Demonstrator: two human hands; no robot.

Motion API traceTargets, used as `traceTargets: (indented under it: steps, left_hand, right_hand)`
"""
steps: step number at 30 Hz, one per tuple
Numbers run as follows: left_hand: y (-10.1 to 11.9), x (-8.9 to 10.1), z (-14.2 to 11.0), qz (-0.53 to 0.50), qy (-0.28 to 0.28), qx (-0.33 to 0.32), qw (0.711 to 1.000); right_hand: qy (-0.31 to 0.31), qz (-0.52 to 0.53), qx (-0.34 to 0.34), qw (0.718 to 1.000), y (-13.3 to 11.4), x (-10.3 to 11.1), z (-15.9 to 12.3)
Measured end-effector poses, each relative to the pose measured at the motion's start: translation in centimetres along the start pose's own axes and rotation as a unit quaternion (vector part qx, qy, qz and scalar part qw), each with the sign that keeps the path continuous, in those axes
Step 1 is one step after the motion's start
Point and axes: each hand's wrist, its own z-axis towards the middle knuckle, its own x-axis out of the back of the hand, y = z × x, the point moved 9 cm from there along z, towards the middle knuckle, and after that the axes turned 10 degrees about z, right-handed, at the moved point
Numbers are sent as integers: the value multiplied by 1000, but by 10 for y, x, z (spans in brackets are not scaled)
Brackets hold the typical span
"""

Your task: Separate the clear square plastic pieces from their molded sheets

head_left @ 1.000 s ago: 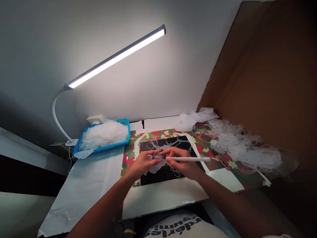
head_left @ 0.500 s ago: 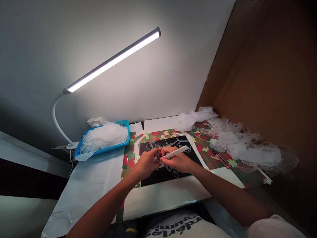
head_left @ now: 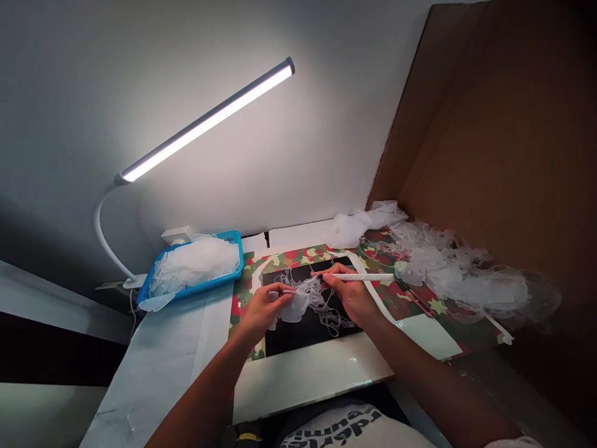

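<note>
My left hand is closed in a pinch on the edge of a sheer white fabric piece, which hangs below the fingertips. My right hand is wrapped round a white pen-like tool. The tool lies almost level, its back end pointing right and its thin tip towards the left hand. Between the hands a tangle of thin white strands spreads over a black mat. Some strands run up to the right fingertips; whether those fingers hold them too I cannot tell.
A blue basket of sheer white pieces stands at the left. Lacy white fabric is heaped at the right, with red-handled scissors beside it. A lit lamp reaches overhead. Cardboard walls the right side.
My hands have drawn apart, the left one to the left and the right one to the right. The pen-like tool has turned from slanted to nearly level, and the sheer piece now shows.
</note>
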Motion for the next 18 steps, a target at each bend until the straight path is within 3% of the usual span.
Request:
traceTargets:
  steps: [2, 4, 9, 12, 15, 18]
  left_hand:
    - [-2, 2, 1, -72, 9, 0, 997]
    - [-5, 8, 2, -119, 34, -7, 992]
    - [-16, 40, -1, -148, 137, -16, 979]
    - [-17, 51, -6, -163, 171, -16, 972]
    - [-12, 46, -10, -190, 149, -15, 970]
    - [-5, 37, -14, -200, 124, -17, 972]
  right_hand:
    - [-11, 113, -50, 992, 6, -3, -2]
    - [37, 200, -53, 978, 6, 11, -1]
    - [240, 294, 71, 922, -10, 93, -12]
    - [272, 279, 119, 913, -27, 127, -25]
    - [298, 211, 189, 912, -60, 153, -37]
    - [379, 89, 333, 859, -110, 190, -57]
